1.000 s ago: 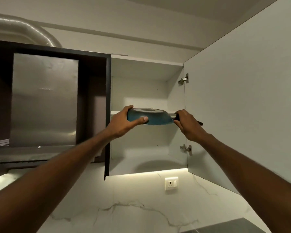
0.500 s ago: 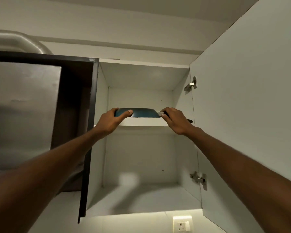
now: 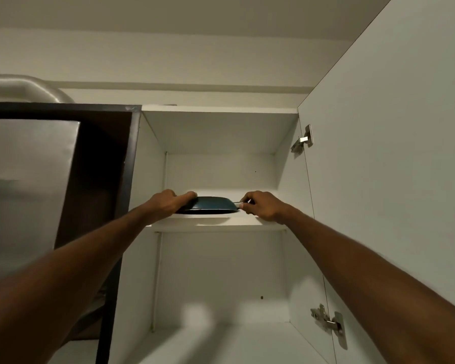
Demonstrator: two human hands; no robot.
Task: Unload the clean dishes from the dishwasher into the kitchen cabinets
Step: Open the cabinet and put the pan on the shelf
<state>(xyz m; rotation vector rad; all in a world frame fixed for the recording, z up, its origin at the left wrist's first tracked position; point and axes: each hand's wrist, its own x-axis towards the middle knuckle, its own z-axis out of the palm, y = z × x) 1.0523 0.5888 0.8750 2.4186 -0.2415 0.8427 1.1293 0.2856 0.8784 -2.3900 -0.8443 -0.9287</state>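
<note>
A teal frying pan (image 3: 212, 204) lies upside down on the upper shelf (image 3: 216, 222) of the open white wall cabinet. My left hand (image 3: 168, 203) grips the pan's left rim, fingers curled over its top. My right hand (image 3: 263, 206) holds the pan's handle at the right, where a short metal stub shows between fingers and pan. The rest of the handle is hidden under my hand.
The white cabinet door (image 3: 394, 166) stands open at the right, with two metal hinges (image 3: 304, 139) on its inner edge. The lower compartment (image 3: 221, 337) of the cabinet sits below. A dark-framed steel hood (image 3: 32, 193) and silver duct (image 3: 24, 88) are at the left.
Both hands raised the pan from below shelf height and moved it onto the upper shelf, deeper into the cabinet. The view tilted upward and closer.
</note>
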